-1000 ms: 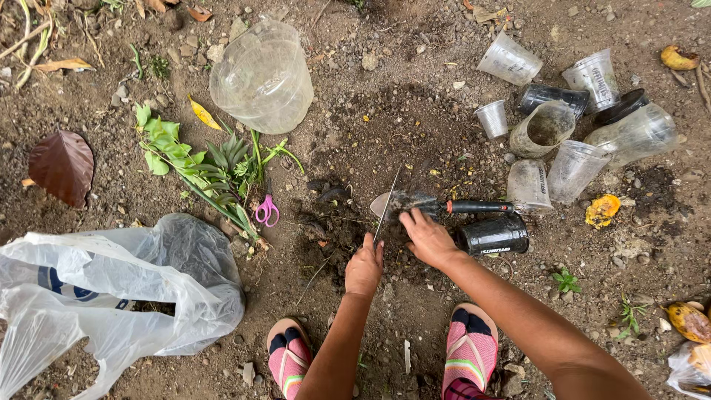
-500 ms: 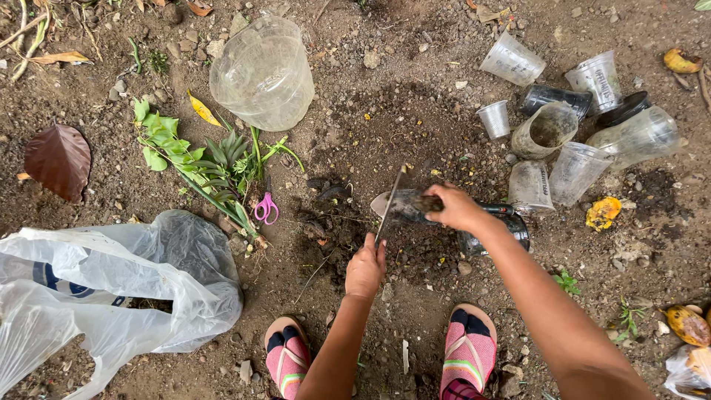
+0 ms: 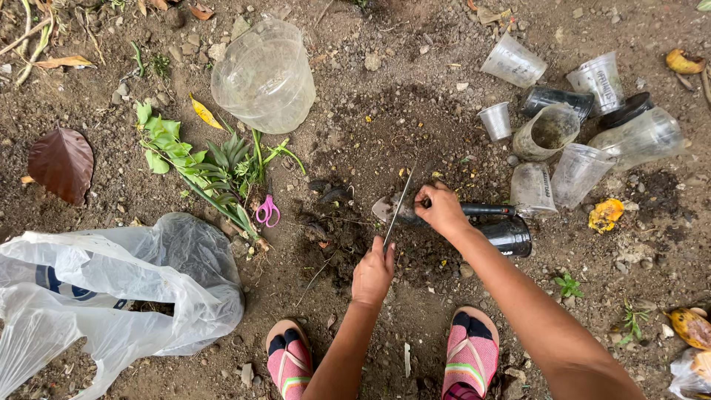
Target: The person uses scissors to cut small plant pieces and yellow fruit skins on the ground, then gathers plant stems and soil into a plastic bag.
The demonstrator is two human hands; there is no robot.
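In the head view, the left hand (image 3: pixel 372 272) is clenched around the handle of a knife (image 3: pixel 398 208). The thin blade goes up and away from this grip, and its tip ends close to the right hand (image 3: pixel 442 210). The right hand is closed on the front part of a small trowel (image 3: pixel 426 211), where the black handle meets the metal blade. The trowel lies flat on the dark dug soil (image 3: pixel 385 133), with its handle pointing outward from the right grip. Just beyond that handle, touching or almost touching it, a black plastic cup (image 3: pixel 509 235) lies on its side.

Farther out on the same side of the right grip is a group of clear plastic cups (image 3: pixel 578 174), some with earth inside, most of them tipped over. On the other side of the left grip, pink scissors (image 3: pixel 267 211) lie on the ground beside a bunch of green plant cuttings (image 3: pixel 200 163). Beyond the cuttings a large clear plastic jar (image 3: pixel 264 76) lies on the soil. Near the person's side of the left grip a crumpled clear plastic bag (image 3: pixel 111 285) is spread out. Below both grips are two feet in pink sandals (image 3: pixel 470 354).
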